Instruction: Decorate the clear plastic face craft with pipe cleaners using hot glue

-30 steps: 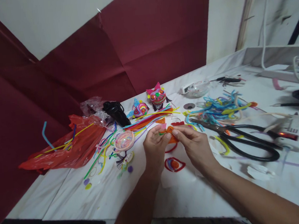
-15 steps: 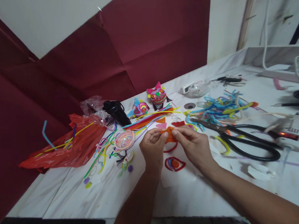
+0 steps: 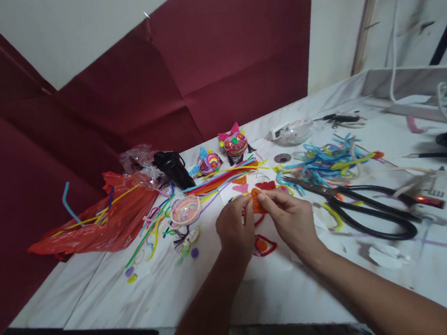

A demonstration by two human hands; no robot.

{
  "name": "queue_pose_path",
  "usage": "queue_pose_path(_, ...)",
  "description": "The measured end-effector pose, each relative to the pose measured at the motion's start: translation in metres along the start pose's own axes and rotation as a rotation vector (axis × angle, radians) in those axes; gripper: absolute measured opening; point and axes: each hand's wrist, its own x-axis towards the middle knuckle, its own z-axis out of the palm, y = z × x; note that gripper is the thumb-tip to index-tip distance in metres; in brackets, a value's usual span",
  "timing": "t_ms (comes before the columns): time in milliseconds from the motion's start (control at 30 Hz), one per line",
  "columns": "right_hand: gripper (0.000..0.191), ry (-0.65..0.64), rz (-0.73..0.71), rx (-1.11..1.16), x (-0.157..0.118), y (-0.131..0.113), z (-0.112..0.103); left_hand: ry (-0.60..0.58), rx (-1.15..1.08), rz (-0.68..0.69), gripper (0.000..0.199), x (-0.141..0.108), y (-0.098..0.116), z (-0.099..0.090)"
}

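A small orange piece of bent pipe cleaner (image 3: 256,204) is pinched between both hands above the white table. My right hand (image 3: 292,216) holds its right edge between thumb and fingers. My left hand (image 3: 234,226) is closed at its left side, with the fingers curled and partly hiding the grip. Just below the hands lies a red-rimmed eye shape with an orange centre (image 3: 262,245), partly covered by my left wrist. Behind them are a pink piece (image 3: 241,188), another orange piece (image 3: 241,180) and a dark red piece (image 3: 266,185).
Black-handled scissors (image 3: 362,205) lie at right, beside a heap of blue and yellow pipe-cleaner offcuts (image 3: 328,159). A glue gun (image 3: 431,191) shows a red light. Leftward are a red plastic bag (image 3: 106,219) and a clear round dish (image 3: 186,210). Colourful animal heads (image 3: 234,144) stand behind.
My left hand has turned and shifted slightly right, its fingers curling more and its wrist covering part of the eye shape. The orange piece now looks narrower. My right hand has barely moved.
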Motion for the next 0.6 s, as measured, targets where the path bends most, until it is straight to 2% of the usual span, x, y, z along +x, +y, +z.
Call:
queue_pose_path(100,0.02,-0.003,0.003,0.003,0.001,0.0,-0.001,-0.048,-0.036,-0.006,0.011,0.003,0.001,-0.003)
queue_pose_path(200,0.019,-0.006,0.015,0.006,0.002,0.0,-0.002,-0.088,-0.109,-0.083,0.009,0.011,0.0,-0.006)
queue_pose_path(267,0.019,-0.012,0.027,0.015,0.002,-0.001,-0.002,-0.155,-0.201,-0.137,0.008,0.017,-0.002,-0.01)
queue_pose_path(467,0.018,-0.103,0.046,0.058,0.003,-0.005,-0.002,-0.268,-0.384,-0.255,0.015,0.032,-0.007,-0.018)
queue_pose_path(600,0.018,-0.124,0.041,0.069,0.003,-0.005,-0.002,-0.329,-0.465,-0.268,0.017,0.035,-0.011,-0.018)
